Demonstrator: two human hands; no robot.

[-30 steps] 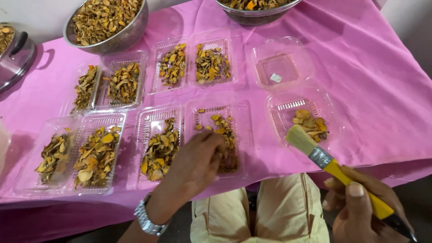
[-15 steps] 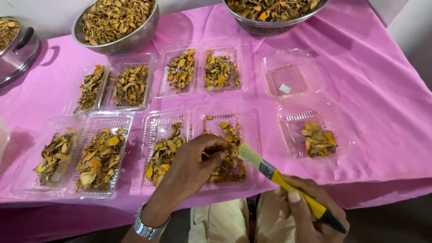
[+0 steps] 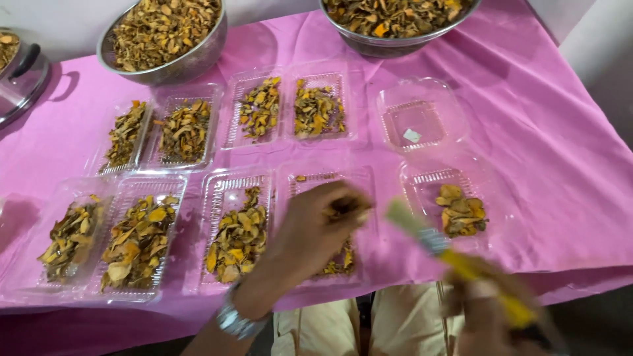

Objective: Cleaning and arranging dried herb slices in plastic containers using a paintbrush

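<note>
A pink tablecloth (image 3: 541, 165) covers the whole table, and two big steel bowls heaped with dried yellow-brown chips sit at the far edge, the left bowl (image 3: 165, 36) and the right bowl (image 3: 395, 23), well apart. At the far left a steel lid (image 3: 20, 79) with a dark handle shows only in part.

Down to the clear plastic trays: the back row has two filled pairs and an empty tray (image 3: 419, 118) with a small scrap in it. In the front row, a full pair on the left, then a filled tray (image 3: 234, 231), then the middle tray (image 3: 330, 224), then a tray at right (image 3: 455, 204) with only a few chips.

Now the hands. The left hand (image 3: 316, 227) has come forward over the middle tray, fingers curled down among the chips, pinching at some at its far end; whether any are truly gripped I cannot tell through the blur. A silver wristwatch (image 3: 234, 320) shows on that wrist.

The right hand (image 3: 491, 310) stays wrapped around the yellow handle of a brush (image 3: 455, 257). Since half a second ago the brush has swung right, its pale bristles now just beside the middle tray's right edge, motion-smeared, between that tray and the sparse one.
</note>
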